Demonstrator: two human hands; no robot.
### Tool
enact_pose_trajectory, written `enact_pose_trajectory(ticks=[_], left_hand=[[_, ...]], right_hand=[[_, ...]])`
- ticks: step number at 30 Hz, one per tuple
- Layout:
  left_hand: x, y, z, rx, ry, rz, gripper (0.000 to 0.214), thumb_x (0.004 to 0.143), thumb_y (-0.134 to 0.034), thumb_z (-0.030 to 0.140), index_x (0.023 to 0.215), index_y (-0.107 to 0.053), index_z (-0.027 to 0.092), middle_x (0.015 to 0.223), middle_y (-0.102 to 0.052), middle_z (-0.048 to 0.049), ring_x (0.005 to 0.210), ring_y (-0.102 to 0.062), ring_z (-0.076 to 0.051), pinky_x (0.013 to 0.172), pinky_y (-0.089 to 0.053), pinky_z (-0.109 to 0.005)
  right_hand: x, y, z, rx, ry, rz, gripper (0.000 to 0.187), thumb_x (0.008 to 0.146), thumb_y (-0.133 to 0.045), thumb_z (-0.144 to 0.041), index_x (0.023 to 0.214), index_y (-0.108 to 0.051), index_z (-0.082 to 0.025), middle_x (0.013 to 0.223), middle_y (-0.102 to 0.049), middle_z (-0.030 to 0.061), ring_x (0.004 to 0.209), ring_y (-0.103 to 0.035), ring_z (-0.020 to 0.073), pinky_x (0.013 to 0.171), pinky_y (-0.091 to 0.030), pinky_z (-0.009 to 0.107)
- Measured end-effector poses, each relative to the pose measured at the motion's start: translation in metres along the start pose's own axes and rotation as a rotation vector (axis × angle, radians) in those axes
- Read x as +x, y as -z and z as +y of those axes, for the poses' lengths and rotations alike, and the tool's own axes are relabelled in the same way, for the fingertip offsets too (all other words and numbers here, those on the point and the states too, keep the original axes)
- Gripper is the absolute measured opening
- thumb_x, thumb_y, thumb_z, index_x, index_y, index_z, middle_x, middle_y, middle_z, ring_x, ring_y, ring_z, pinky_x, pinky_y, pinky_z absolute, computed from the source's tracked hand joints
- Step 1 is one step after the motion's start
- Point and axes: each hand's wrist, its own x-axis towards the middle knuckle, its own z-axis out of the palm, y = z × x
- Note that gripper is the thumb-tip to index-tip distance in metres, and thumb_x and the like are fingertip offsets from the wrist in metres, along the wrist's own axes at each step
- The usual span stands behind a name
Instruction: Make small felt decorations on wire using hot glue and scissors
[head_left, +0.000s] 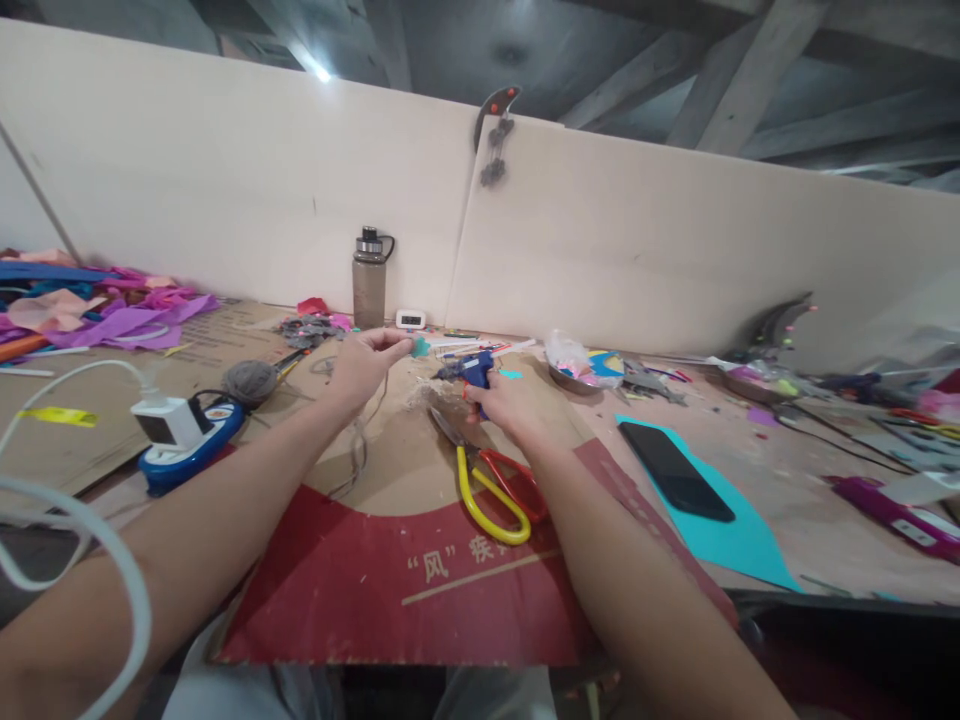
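Observation:
My left hand (371, 362) pinches a small teal cut-out piece (420, 347) between thumb and fingertips; its exact shape is too small to make out. In my right hand (501, 395) is a blue hot glue gun (475, 369), its nozzle pointing left toward the teal piece, with a gap between them. Scissors (491, 490) with one yellow and one red handle lie just below my right hand on the cardboard sheet (405, 470). A thin grey cord (358, 450) runs down below my left hand.
A bottle (369, 280) and a small white clock (410, 319) stand by the partition. At left are a blue power strip (191, 450), grey yarn (250, 381) and coloured paper scraps (127, 310). A phone (675, 470) lies on teal paper (750, 550) at right, near a filled bowl (576, 382).

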Motion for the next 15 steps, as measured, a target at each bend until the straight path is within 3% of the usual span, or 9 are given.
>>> enact_pose_trajectory(ticks=[4, 7, 10, 15], left_hand=[[-0.001, 0.000, 0.001, 0.214, -0.204, 0.031, 0.011, 0.074, -0.065, 0.029, 0.075, -0.072, 0.020, 0.084, -0.069, -0.0042, 0.081, -0.058, -0.016, 0.074, -0.042, -0.027], [-0.003, 0.000, 0.003, 0.399, -0.378, 0.066, 0.007, 0.074, -0.066, 0.026, 0.075, -0.072, 0.022, 0.093, -0.067, -0.0050, 0.097, -0.056, -0.019, 0.091, -0.037, -0.034], [-0.007, 0.000, 0.007, 0.514, -0.501, 0.115, 0.007, 0.075, -0.067, 0.026, 0.077, -0.073, 0.023, 0.102, -0.063, -0.0059, 0.104, -0.052, -0.021, 0.097, -0.032, -0.038], [-0.009, 0.003, 0.008, 0.536, -0.593, 0.158, 0.008, 0.077, -0.065, 0.025, 0.077, -0.073, 0.023, 0.109, -0.062, -0.0061, 0.108, -0.050, -0.022, 0.098, -0.034, -0.039]], right_hand=[[0.005, 0.009, 0.012, -0.386, 0.113, 0.250, 0.023, 0.072, -0.061, -0.028, 0.057, -0.044, -0.022, 0.055, -0.058, 0.0072, 0.062, -0.059, 0.0208, 0.061, -0.045, 0.033], [-0.005, 0.008, 0.002, -0.350, 0.191, 0.383, 0.020, 0.074, -0.055, -0.030, 0.060, -0.045, -0.021, 0.067, -0.060, 0.0086, 0.071, -0.057, 0.0206, 0.070, -0.045, 0.036], [-0.017, -0.009, -0.020, 0.048, 0.247, 0.257, 0.014, 0.076, -0.050, -0.034, 0.074, -0.049, -0.020, 0.076, -0.060, 0.0035, 0.072, -0.056, 0.0158, 0.074, -0.046, 0.033], [-0.022, -0.046, -0.055, 0.825, 0.177, -0.020, 0.037, 0.064, -0.065, -0.031, 0.090, -0.042, -0.022, 0.088, -0.063, -0.0001, 0.079, -0.060, 0.0118, 0.077, -0.047, 0.028]])
